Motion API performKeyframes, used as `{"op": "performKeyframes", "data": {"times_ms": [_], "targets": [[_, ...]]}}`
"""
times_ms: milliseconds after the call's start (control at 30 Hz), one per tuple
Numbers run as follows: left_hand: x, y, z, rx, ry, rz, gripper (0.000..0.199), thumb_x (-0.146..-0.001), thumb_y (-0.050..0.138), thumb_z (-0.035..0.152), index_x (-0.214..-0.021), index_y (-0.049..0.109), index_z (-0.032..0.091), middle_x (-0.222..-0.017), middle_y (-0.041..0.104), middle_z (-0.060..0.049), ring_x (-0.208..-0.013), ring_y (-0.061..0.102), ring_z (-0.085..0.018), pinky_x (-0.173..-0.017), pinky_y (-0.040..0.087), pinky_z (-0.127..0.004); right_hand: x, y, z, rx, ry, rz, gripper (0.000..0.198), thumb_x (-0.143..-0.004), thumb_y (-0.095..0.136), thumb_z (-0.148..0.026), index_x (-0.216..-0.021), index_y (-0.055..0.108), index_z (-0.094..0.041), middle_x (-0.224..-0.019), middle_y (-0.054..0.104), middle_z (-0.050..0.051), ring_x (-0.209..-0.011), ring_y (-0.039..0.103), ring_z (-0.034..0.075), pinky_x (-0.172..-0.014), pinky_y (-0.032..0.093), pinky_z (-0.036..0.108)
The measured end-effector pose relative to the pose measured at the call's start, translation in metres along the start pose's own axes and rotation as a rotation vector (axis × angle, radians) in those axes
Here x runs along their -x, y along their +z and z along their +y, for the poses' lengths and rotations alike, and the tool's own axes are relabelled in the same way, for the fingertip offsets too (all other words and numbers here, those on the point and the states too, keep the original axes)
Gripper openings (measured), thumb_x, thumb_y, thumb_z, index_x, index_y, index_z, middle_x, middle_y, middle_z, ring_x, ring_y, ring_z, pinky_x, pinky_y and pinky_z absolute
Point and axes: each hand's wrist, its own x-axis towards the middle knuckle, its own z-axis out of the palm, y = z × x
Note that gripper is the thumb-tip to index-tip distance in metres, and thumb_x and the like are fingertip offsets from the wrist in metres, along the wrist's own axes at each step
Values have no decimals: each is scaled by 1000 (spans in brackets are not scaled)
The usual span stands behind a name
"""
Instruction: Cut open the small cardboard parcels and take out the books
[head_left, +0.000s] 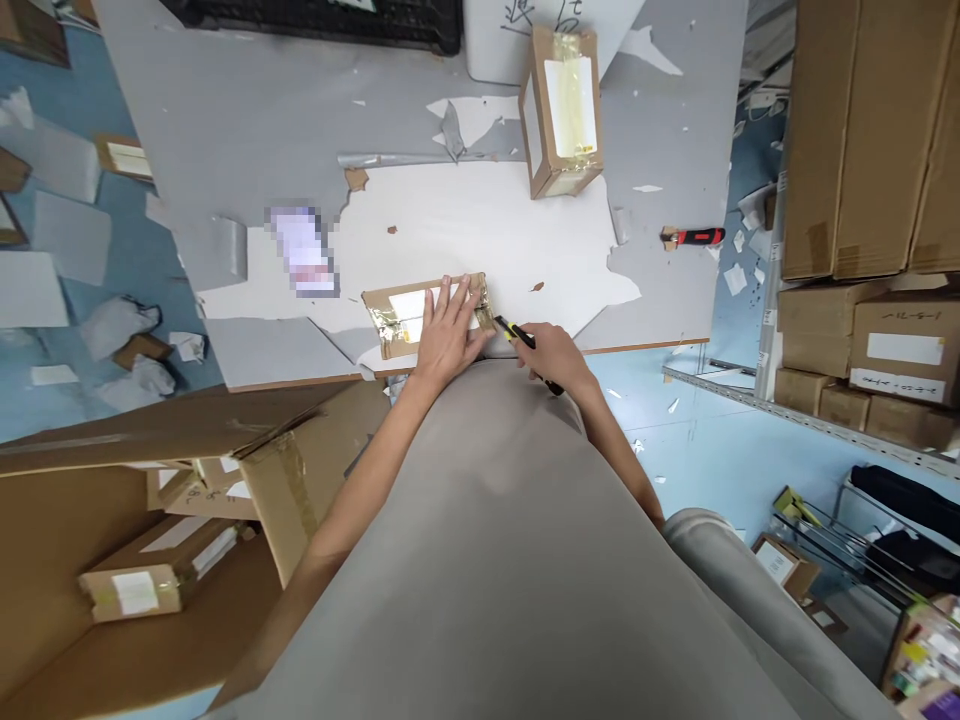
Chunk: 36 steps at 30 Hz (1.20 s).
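A small brown cardboard box [409, 302] with a white label and shiny tape at its ends lies near the front edge of the table. My left hand [448, 330] rests flat on top of it, fingers stretched out. In my right hand [553, 355] is a black and yellow utility knife [519, 333], its handle wrapped by my fingers. The knife's tip is at the taped right end of the box; whether the blade touches the tape I cannot tell.
A taller taped box [564, 115] stands at the back of the table [300, 120]. A red and black cutter [697, 237] lies at right, a blurred phone-like object [304, 250] at left. A large open carton [37, 560] with boxes inside stands at lower left.
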Motion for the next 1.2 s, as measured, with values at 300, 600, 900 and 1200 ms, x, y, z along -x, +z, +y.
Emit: {"op": "performKeyframes", "data": {"times_ms": [300,600,900,1200], "targets": [[-5,0,4,3,18,44,28,-114,64,53,-115,79,28,-183,54,-11,-185,21,-41,-147,6,-80,-35,5,38,-210,99,180,21,-120,56,-30,-103,67,-24,-97,90,4,-63,80,17,-78,60,28],[7,-46,33,142,-58,350,37,-108,77,63,-99,81,27,-154,73,-14,-142,71,-36,-120,63,-58,-55,10,39,-616,-30,357,38,-119,49,-60,-117,62,-25,-119,83,5,-81,86,16,-68,64,24],[42,-51,12,342,-477,502,47,-91,87,66,-95,63,25,-103,75,-6,-96,78,-24,-90,69,-40,-44,19,9,-553,-281,332,58,-115,50,-79,-127,71,-27,-101,82,3,-100,89,28,-82,73,38],[-11,-48,49,-54,-8,221,57,-115,63,59,-165,63,32,-182,54,-15,-178,38,-42,-147,26,-67,-33,24,16,-418,-210,333,57,-119,46,-75,-132,72,-26,-95,85,4,-95,88,28,-94,72,43]]}}
